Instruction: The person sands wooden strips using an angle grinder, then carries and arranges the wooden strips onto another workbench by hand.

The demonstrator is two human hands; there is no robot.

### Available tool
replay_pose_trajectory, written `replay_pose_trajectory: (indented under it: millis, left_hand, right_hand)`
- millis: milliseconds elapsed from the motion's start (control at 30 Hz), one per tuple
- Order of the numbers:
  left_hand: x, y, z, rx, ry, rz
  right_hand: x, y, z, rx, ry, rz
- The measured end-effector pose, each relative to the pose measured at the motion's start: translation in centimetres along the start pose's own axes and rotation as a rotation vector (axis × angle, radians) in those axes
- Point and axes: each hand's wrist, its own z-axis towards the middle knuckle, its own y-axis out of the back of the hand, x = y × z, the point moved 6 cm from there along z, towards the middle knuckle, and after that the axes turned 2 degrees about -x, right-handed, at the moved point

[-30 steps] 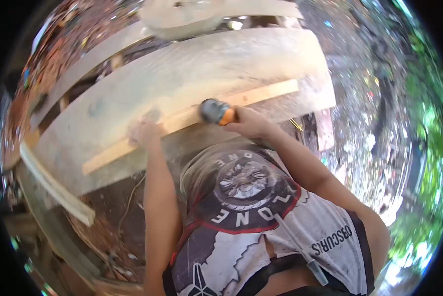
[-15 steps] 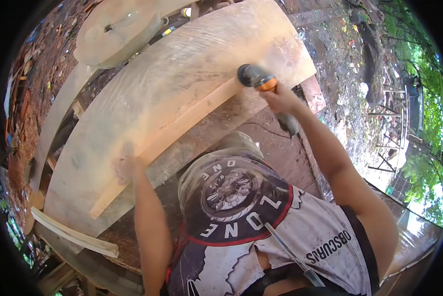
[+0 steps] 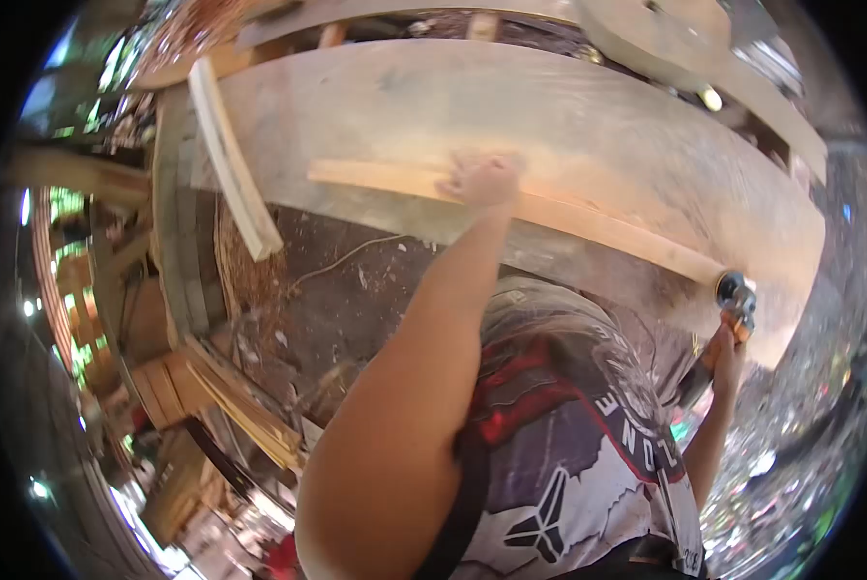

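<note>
My right hand (image 3: 724,346) is wrapped round an orange, black and grey angle grinder (image 3: 739,302). The grinder's round disc head is at the right end of a long pale wooden strip (image 3: 607,230); whether it touches the wood I cannot tell. This strip lies on a wide curved wooden board (image 3: 375,101). Farther left along the strip, my left hand (image 3: 489,179) grips it from above. Its fingers are somewhat smeared by motion and partly dust-coloured.
A short curved wood piece (image 3: 232,159) lies across the board's left end. Behind the board is a rounded wooden slab (image 3: 661,39). Wood offcuts (image 3: 250,411) are stacked at lower left. A thin cord (image 3: 342,259) crosses the dusty ground below the board.
The view has swung leftward, bringing the board's left end and the offcuts into sight. The grinder now sits at the strip's right end. Both hands keep their hold.
</note>
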Motion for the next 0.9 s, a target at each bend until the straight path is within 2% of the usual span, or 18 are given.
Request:
replay_pose_trajectory:
  millis: [67,167,233,300,333,367,433,500,533,600,633,667,700,767,833,900]
  left_hand:
    - [-1.4,0.1,-1.9,-0.039,-0.007,-0.064]
    - [-2.7,0.2,-4.4,-0.098,-0.018,-0.140]
    - [-2.4,0.8,-4.2,-0.018,-0.098,-0.323]
    - [-1.5,4.1,-5.7,-0.113,-0.257,-0.529]
    - [-1.5,5.5,-6.9,-0.089,-0.281,-0.714]
    - [-0.9,7.1,-8.1,-0.061,-0.308,-0.902]
    - [-0.6,8.4,-11.4,0.481,-0.178,-0.911]
    - [-0.3,8.8,-14.3,0.566,-0.352,-0.907]
    - [0.2,9.1,-14.3,0.553,-0.356,-0.910]
    - [1.0,8.3,-15.5,0.890,-0.297,-1.005]
    - [1.3,7.3,-15.4,0.888,-0.303,-1.006]
    - [1.8,4.9,-15.2,0.936,-0.188,-1.121]
    - [2.2,3.5,-14.6,0.982,-0.072,-1.232]
    - [3.5,6.9,-11.8,1.035,-0.028,-1.131]
    - [4.1,7.5,-10.9,1.092,0.195,-1.346]
    - [4.8,6.3,-10.2,1.118,0.200,-1.347]
  right_hand:
    - [1.0,-2.8,-4.5,0.081,-0.003,0.056]
    - [1.8,-6.1,-1.9,0.219,0.049,0.062]
    - [2.9,-9.9,-3.0,0.282,0.054,-0.068]
    - [5.4,-14.3,-4.4,0.279,0.332,-0.155]
    - [7.3,-16.0,-5.8,0.359,0.217,-0.140]
    - [9.1,-17.7,-7.1,0.372,0.223,-0.151]
    - [11.3,-21.2,-8.6,0.435,0.255,-0.302]
    - [11.6,-24.5,-8.6,0.479,0.286,-0.333]
    - [11.7,-26.7,-8.5,0.498,0.339,-0.379]
    - [12.8,-30.5,-8.8,0.516,0.395,-0.426]
    - [13.9,-32.9,-9.7,0.646,0.415,-0.393]
    - [14.8,-35.1,-10.6,0.772,0.436,-0.358]
    - [15.3,-36.5,-10.9,0.764,0.440,-0.353]
    - [16.5,-39.3,-11.9,0.739,0.622,-0.367]
    - [16.6,-41.3,-11.9,0.751,0.531,-0.296]
    - [16.2,-42.6,-10.9,0.788,0.743,-0.452]
